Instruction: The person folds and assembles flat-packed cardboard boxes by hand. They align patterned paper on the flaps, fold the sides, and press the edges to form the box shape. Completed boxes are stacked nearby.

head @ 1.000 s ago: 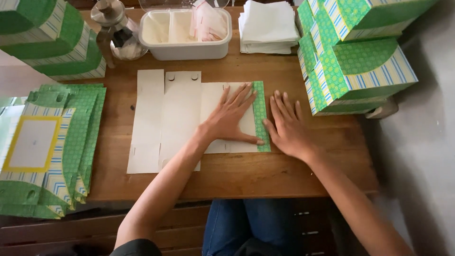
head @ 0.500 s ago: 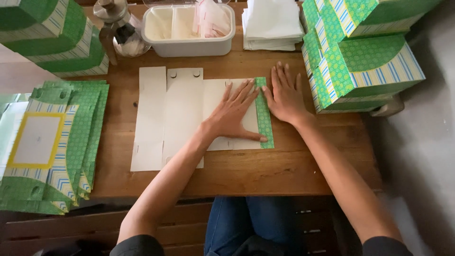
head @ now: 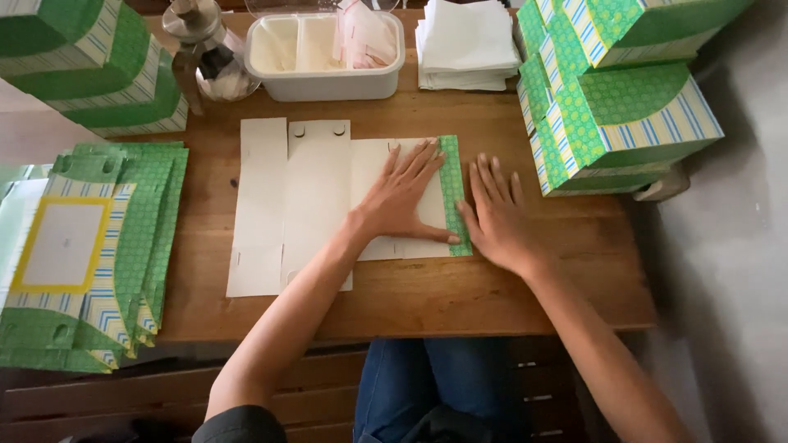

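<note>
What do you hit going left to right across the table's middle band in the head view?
Stack of flat green box blanks → unfolded white box blank → left hand → folded green flap → right hand → stack of assembled green boxes.

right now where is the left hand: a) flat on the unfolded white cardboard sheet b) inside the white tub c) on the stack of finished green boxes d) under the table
a: the left hand lies palm down, fingers spread, on the flat cardboard sheet, beside its green folded strip.
</note>
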